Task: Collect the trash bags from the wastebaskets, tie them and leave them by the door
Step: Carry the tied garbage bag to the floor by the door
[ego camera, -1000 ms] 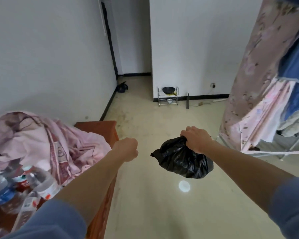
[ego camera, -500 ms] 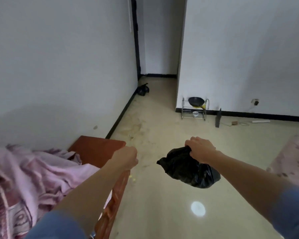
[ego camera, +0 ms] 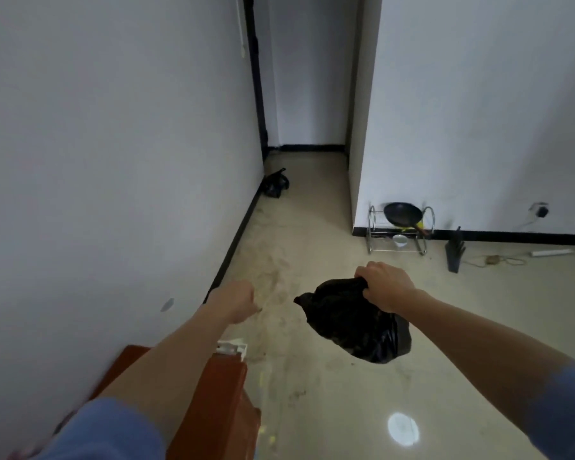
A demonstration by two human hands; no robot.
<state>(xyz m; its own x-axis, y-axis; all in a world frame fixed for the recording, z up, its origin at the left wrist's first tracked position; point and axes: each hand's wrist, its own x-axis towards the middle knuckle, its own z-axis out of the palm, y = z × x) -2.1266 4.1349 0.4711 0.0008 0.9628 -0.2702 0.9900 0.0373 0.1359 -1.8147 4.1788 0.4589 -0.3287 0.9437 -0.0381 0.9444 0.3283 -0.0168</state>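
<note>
Two black bags matter here: the one we carry point(ego camera: 356, 322), bunched at its neck inside our right hand point(ego camera: 386, 285), and a second tied bag point(ego camera: 275, 184) lying on the floor against the left wall's baseboard, down the corridor at about eleven o'clock from our grip. Our right hand is closed tight over the gathered top, and the bag hangs below and slightly left of the fist, clear of the floor point(ego camera: 312, 227). Our left hand point(ego camera: 233, 302) is curled into a loose fist and appears to hold nothing, though we cannot see its palm. We judge the far bag marks the drop spot by the door, so the coming move is a walk forward and a touch leftward. The right hand is the loaded one, and the corridor opening lies nearly straight ahead at twelve o'clock, between the left wall and the white pillar point(ego camera: 362, 127).
</note>
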